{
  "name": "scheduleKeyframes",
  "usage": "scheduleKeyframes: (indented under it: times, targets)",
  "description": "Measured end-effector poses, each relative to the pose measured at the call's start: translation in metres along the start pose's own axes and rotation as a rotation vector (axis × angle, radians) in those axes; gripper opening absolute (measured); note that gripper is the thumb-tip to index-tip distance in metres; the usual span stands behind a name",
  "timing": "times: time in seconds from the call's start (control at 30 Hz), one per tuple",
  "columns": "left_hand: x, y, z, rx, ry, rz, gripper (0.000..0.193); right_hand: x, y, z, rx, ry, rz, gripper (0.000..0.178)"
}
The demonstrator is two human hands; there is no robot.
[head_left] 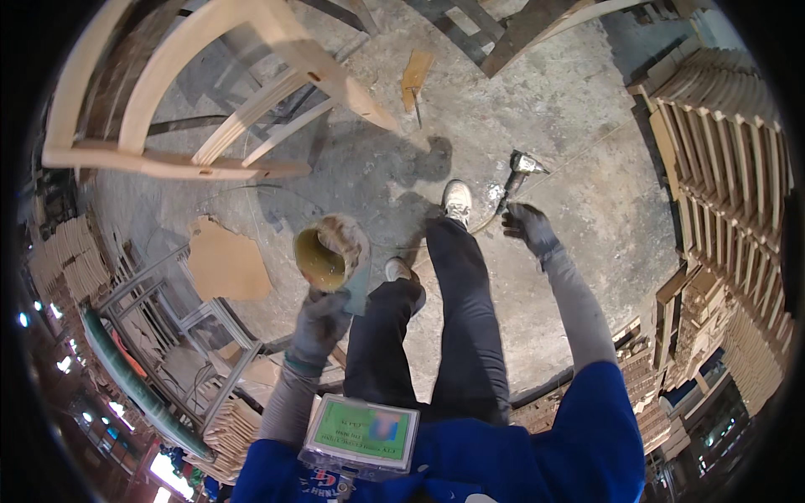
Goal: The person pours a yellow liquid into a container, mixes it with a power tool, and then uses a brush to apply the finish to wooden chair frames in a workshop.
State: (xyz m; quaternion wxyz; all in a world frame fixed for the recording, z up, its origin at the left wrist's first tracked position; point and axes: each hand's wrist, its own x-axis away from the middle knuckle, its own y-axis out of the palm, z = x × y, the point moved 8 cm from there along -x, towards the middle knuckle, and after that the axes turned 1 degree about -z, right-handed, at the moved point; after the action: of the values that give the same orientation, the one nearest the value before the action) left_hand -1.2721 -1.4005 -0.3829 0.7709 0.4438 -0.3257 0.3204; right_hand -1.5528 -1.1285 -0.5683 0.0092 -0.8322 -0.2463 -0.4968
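Observation:
My left hand [320, 323], in a grey glove, is closed round a round open tub [321, 258]. Its inside is yellowish, and pale crusted residue covers its rim. A light blue flap [358, 289] hangs at the tub's side by my fingers. Out to the right, my gloved right hand [530, 229] has curled fingers beside the lower end of a power tool's dark handle. The power tool [517, 178] has a silvery head and a thin hose trailing from it. Whether my fingers grip its handle, the hose or something smaller cannot be made out.
A curved wooden chair frame [277, 50] stands at the upper left. On the concrete floor lie a brown cardboard piece [226, 260] and a small wooden piece [417, 69]. Stacked wooden slats [729, 176] line the right side. A metal frame [197, 314] stands at the left.

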Motion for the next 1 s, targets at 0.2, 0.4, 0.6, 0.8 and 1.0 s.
scheduleKeyframes:
  times: [0.2, 0.4, 0.6, 0.8, 1.0]
  targets:
    - [-0.110, -0.033, -0.052, 0.005, -0.194, 0.060, 0.015, -0.212, 0.021, 0.006, 0.370, 0.105, 0.024, 0.033]
    - [-0.211, -0.066, -0.068, -0.468, 0.123, 0.050, 0.028, -0.369, 0.073, 0.006, 0.714, -0.008, 0.011, 0.035]
    - [-0.284, -0.121, -0.095, -0.257, 0.065, 0.032, 0.016, -0.473, 0.129, 0.006, 1.455, -0.444, 0.053, 0.032]
    - [-0.346, -0.171, -0.100, -0.592, 0.297, 0.019, 0.042, -0.495, 0.186, 0.003, 1.464, -0.657, -0.035, 0.038]
    - [-0.392, -0.161, -0.121, 0.089, 0.177, -0.089, 0.048, -0.510, 0.165, 0.009, 1.407, -0.550, 0.194, 0.031]
